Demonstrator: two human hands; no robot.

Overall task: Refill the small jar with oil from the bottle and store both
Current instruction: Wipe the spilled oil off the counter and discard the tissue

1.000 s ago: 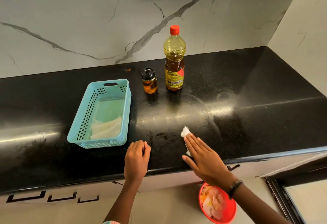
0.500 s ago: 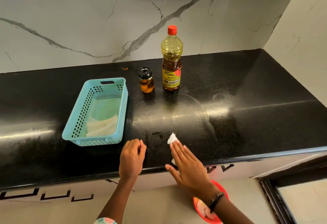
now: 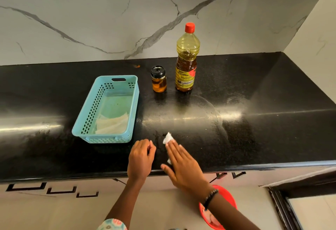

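A tall oil bottle (image 3: 186, 62) with a red cap stands upright at the back of the black counter (image 3: 263, 117). Just left of it stands the small jar (image 3: 159, 79), black lid on, amber oil inside. A light blue basket (image 3: 108, 109) lies left of the jar, with white paper in its bottom. Near the counter's front edge my right hand (image 3: 181, 162) presses flat, fingers straight, on a white tissue (image 3: 167, 138). My left hand (image 3: 141, 158) rests beside it on the counter, fingers loosely curled, holding nothing.
A red bin (image 3: 218, 211) with crumpled paper sits on the floor below the counter edge, partly behind my right arm. A marble wall backs the counter and turns forward at the right. The counter surface shows a smeared sheen in the middle.
My right hand has slid the tissue leftward along the front of the counter, closer to my left hand. The left hand, jar, bottle and basket stay where they were.
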